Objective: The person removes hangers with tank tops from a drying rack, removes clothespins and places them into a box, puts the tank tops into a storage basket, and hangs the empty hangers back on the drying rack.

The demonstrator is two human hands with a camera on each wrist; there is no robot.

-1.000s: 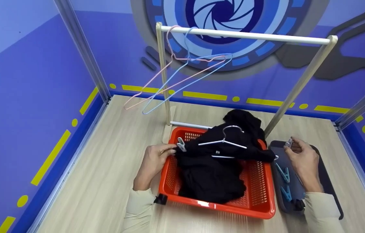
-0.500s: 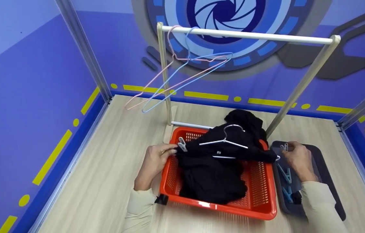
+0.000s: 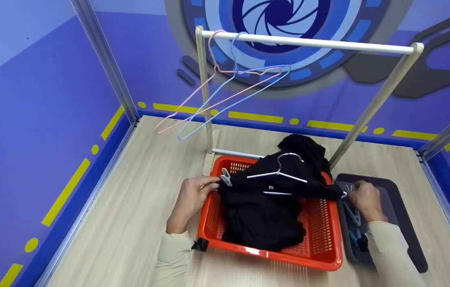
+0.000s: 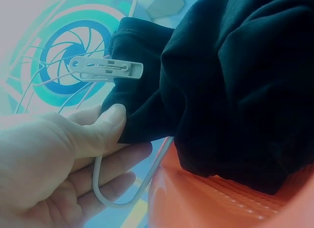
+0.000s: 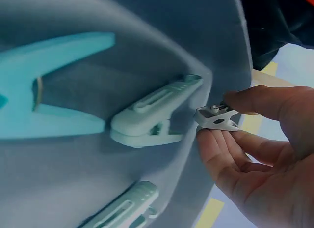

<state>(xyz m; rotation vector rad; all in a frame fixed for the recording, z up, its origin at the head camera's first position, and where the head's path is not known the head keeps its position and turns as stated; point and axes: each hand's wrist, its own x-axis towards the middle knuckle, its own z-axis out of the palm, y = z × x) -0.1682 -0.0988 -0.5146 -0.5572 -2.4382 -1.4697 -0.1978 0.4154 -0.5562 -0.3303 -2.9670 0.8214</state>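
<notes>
At the left end of a black garment [image 3: 263,221], my left hand [image 3: 188,199] pinches the cloth edge between thumb and fingers. A pale clothespin [image 4: 110,68] is clipped to the cloth just above the thumb. The garment is on a white hanger [image 3: 277,173] and lies over a red basket [image 3: 273,257]; one end of the hanger pokes out by my left fingers. My right hand [image 3: 365,201] pinches a second, whitish clothespin [image 5: 216,120]. It is close to the garment's right end, where the hanger's other tip [image 3: 344,194] shows.
A dark grey tray [image 3: 404,223] beside the basket holds several blue-green clothespins [image 5: 147,115]. Behind stands a rack with a white rail [image 3: 320,43], from which a pink hanger [image 3: 185,99] and a blue hanger [image 3: 225,109] hang. Blue walls enclose the table.
My right hand has moved left from over the tray towards the garment's right end, carrying the clothespin. The left hand keeps its grip on the cloth in the same place.
</notes>
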